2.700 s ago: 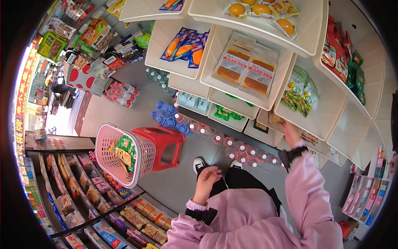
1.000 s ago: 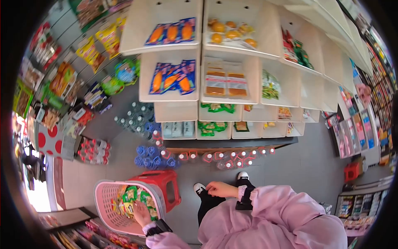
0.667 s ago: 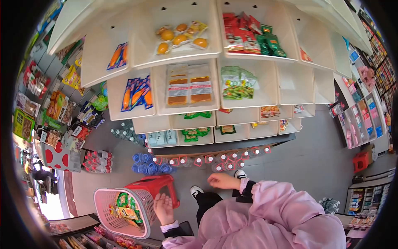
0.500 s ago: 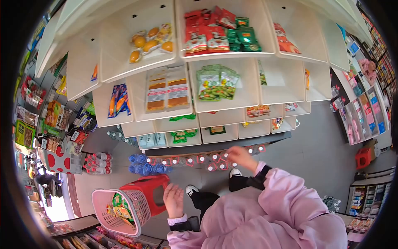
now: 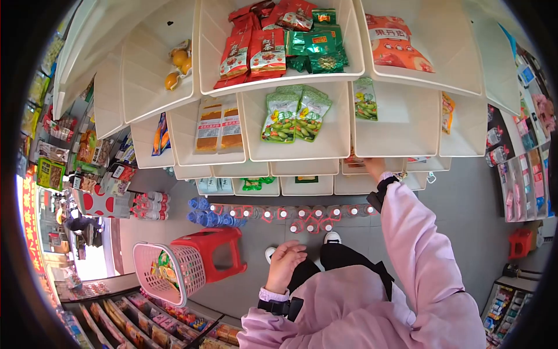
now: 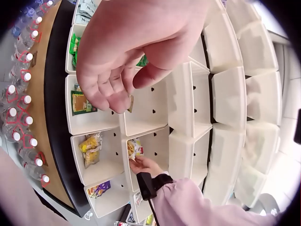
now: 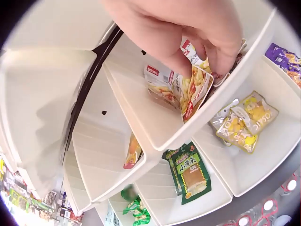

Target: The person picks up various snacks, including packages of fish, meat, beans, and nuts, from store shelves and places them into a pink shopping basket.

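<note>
A snack packet (image 7: 196,94) is pinched between the thumb and fingers of the right hand (image 7: 188,28) inside a white bin (image 7: 141,108); further packets are seen beside it in that bin. Directly below the bin, yellow packets (image 7: 237,125) are displayed; below and to its left, green packets (image 7: 190,174). The left hand (image 5: 283,262) is held well apart from the bin, relaxed and free, its fingers loosely bent. Farther left of the bin, a pink basket (image 5: 196,273) is placed beside a red stool (image 5: 212,235).
</note>
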`<state>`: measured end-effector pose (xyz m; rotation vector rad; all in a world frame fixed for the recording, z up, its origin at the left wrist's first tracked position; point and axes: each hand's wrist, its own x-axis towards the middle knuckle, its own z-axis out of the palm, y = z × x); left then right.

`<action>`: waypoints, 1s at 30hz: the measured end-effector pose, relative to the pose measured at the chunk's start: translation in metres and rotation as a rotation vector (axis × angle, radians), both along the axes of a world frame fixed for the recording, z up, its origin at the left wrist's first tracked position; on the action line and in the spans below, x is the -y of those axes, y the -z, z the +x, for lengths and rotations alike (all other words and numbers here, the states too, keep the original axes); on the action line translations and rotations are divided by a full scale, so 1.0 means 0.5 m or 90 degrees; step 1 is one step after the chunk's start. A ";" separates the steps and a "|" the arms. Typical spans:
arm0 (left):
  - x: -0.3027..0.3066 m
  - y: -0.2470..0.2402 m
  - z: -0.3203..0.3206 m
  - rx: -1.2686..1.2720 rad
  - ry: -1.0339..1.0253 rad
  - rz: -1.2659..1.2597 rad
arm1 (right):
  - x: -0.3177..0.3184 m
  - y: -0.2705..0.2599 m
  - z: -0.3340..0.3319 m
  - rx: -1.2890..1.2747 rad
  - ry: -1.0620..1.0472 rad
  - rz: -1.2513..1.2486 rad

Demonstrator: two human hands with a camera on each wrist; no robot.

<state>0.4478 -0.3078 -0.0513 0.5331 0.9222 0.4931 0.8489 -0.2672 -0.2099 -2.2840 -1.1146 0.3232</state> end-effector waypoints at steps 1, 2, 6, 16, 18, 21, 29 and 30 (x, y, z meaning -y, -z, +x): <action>0.005 0.000 -0.003 -0.014 -0.005 -0.008 | -0.008 0.017 0.004 -0.011 -0.031 -0.046; 0.009 -0.001 -0.009 -0.028 -0.009 -0.016 | -0.018 0.028 0.011 -0.008 -0.040 -0.020; 0.028 0.004 -0.034 -0.080 -0.039 -0.043 | -0.044 0.025 0.007 0.000 -0.035 0.005; 0.022 0.015 -0.013 -0.074 -0.014 -0.044 | 0.112 -0.200 -0.069 -0.702 0.100 0.229; 0.016 0.012 0.007 -0.069 0.011 -0.038 | 0.166 -0.249 -0.110 -0.700 0.133 0.282; 0.015 0.028 0.022 -0.039 0.048 -0.032 | 0.236 -0.309 -0.169 -0.761 0.121 0.282; 0.020 0.061 0.003 0.113 -0.023 -0.149 | 0.197 -0.310 -0.394 -0.970 -0.034 0.098; 0.017 0.060 -0.012 0.123 -0.096 -0.134 | 0.180 -0.304 -0.425 -0.913 -0.130 0.081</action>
